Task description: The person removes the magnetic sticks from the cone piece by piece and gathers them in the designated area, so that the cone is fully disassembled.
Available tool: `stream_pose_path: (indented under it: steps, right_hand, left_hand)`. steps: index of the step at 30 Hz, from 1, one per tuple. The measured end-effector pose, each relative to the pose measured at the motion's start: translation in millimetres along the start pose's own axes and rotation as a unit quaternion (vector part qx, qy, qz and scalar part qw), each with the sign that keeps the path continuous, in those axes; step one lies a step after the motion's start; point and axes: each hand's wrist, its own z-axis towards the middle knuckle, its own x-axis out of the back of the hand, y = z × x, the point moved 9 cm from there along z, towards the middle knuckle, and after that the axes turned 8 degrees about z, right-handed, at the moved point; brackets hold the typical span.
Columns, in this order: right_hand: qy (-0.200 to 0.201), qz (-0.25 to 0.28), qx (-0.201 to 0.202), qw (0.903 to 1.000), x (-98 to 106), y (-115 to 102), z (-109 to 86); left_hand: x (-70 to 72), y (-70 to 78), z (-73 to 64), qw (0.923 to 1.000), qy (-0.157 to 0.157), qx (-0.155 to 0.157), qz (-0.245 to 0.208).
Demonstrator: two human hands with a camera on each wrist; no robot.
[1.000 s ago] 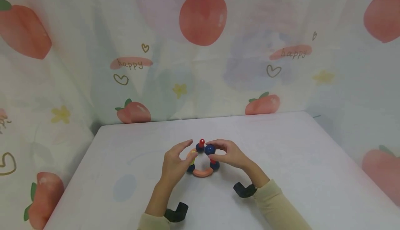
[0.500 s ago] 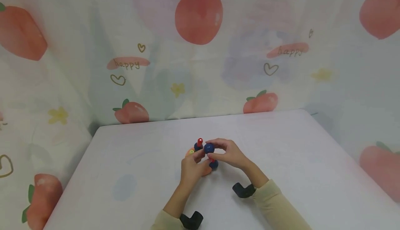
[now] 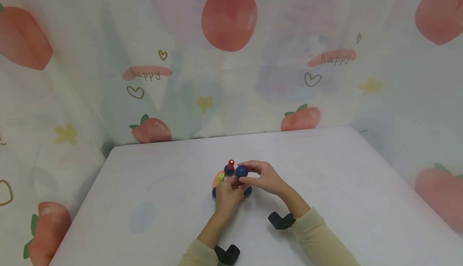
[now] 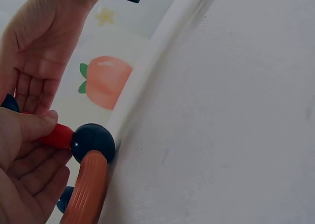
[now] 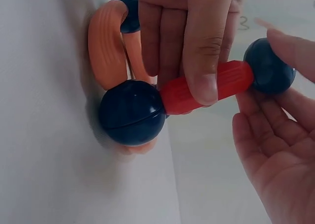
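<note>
Red rod [image 5: 234,80] w/ dk-blue ball [image 5: 132,113] ea end, lower 1 touching orange arc [image 5: 106,44].

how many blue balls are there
4: the raised ball pinched by the right hand, the right ball below it, the back ball under a red rod, and the left ball beside the left hand, which may hide more.

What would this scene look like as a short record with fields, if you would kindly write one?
Left hand: pinches a red rod
Right hand: holds the upper blue ball at one end of that rod
Rod's other end: meets a lower blue ball
Curved part: orange piece, touching the lower blue ball
Other rods: yellow-green rod; second red rod, standing up from another blue ball
Surface: white table
Backdrop: cloth printed with peaches, hearts and "happy"
</note>
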Motion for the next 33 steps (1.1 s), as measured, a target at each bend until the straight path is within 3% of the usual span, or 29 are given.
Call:
stream_pose_path:
  steps: [5,12,17,23,33]
  right_hand:
    - [0.004,0.001,-0.002,1.0,2.2,-0.9,2.8]
    - [0.078,0.029,0.038,0.9958,33.2,4.6,16.8]
    - [0.071,0.007,0.014,0.9974,34.1,12.7,21.2]
    - [0.118,-0.036,-0.037,0.9916,45.5,24.8,23.1]
    - [0.123,-0.06,-0.117,0.9837,64.7,108.3,33.0]
  left_hand:
    - [0.2,0.0,1.1,1.0,-0.001,-0.009,0.0]
    - [-0.8,-4.2,-0.1,0.9997,-0.006,0.023,0.003]
    - [0.8,-5.2,-1.6,0.9995,-0.001,0.031,0.001]
    - [-1.1,-6.1,-2.0,0.9994,-0.004,0.034,-0.008]
    - [-0.4,-8.1,-3.5,0.999,-0.004,0.038,-0.022]
